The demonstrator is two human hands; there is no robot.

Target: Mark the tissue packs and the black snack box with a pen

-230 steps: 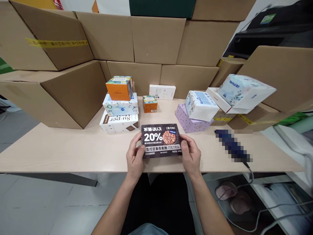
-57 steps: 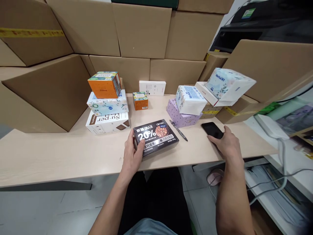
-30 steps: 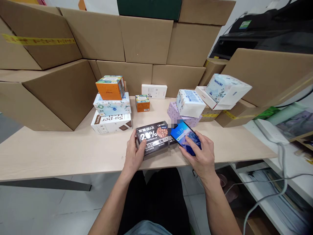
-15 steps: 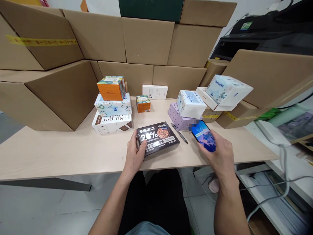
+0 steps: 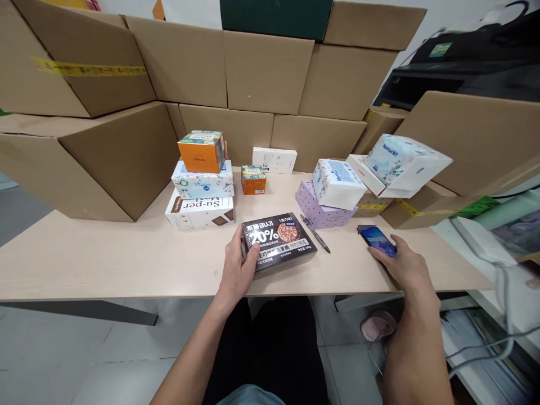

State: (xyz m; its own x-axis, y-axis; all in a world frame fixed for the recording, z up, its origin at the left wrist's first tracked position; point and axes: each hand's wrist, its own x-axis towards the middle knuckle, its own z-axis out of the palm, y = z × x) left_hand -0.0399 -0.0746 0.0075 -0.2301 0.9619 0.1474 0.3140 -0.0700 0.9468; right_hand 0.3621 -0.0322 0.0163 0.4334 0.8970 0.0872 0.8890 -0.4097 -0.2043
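A flat black snack box (image 5: 280, 242) with a large "20%" lies near the table's front edge. My left hand (image 5: 240, 261) grips its left end, thumb on top and fingers along the side. Farther right, my right hand (image 5: 403, 261) holds a smartphone (image 5: 379, 241) with a lit blue screen, low over the tabletop; whether it touches the wood I cannot tell. Between the black box and the phone lies a pen (image 5: 315, 233), slanting beside the box's right end. A purple dotted box (image 5: 323, 211) under a white tissue pack (image 5: 340, 183) stands behind the pen.
At the left, an orange box (image 5: 201, 154), a floral tissue pack (image 5: 205, 179) and a white box (image 5: 200, 212) are stacked. A small orange box (image 5: 253, 181) and a white carton (image 5: 274, 160) stand behind. Cardboard boxes (image 5: 265, 73) wall the table (image 5: 126, 264). A tissue pack (image 5: 407, 163) sits right.
My right hand has moved right and lowered the phone toward the tabletop, tilting it flatter. My left hand stays on the black box. The view has shifted slightly.
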